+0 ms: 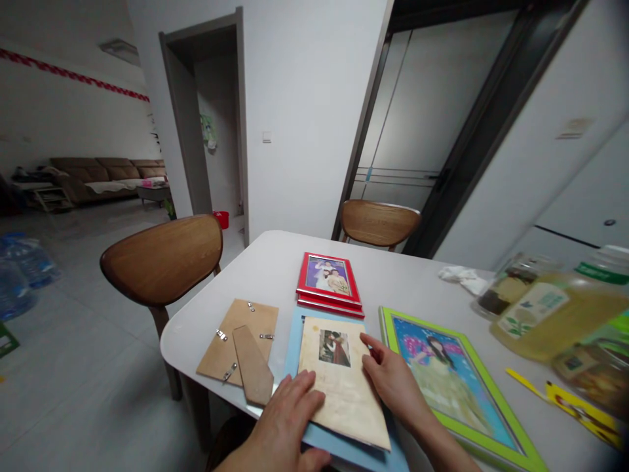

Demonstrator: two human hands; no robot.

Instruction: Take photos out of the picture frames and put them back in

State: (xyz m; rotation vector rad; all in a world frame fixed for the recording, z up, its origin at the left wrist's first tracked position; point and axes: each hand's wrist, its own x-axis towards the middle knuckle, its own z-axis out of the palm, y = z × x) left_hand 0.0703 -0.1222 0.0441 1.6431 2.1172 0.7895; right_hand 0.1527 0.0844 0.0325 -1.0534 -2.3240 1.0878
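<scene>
A cream sheet [344,393] with a small printed picture [335,348] lies over a light blue flat piece [293,337] that is mostly hidden. My left hand [289,419] rests on the sheet's lower left edge, fingers stretched out. At the sheet's right edge, my right hand [393,377] has thumb and fingers closed on the margin. Left of these lies a brown backing board [263,321] with metal clips and a fold-out stand [252,367]. Red photo frames [301,282] are stacked just beyond the sheet. A green photo frame [496,387] lies to the right.
On the white table's [236,275] right side are a large bottle of yellow liquid [555,314], glass jars [515,282], a crumpled tissue [464,278] and a yellow cutter-like item [528,383]. Wooden chairs stand at the left [167,259] and far side [381,223].
</scene>
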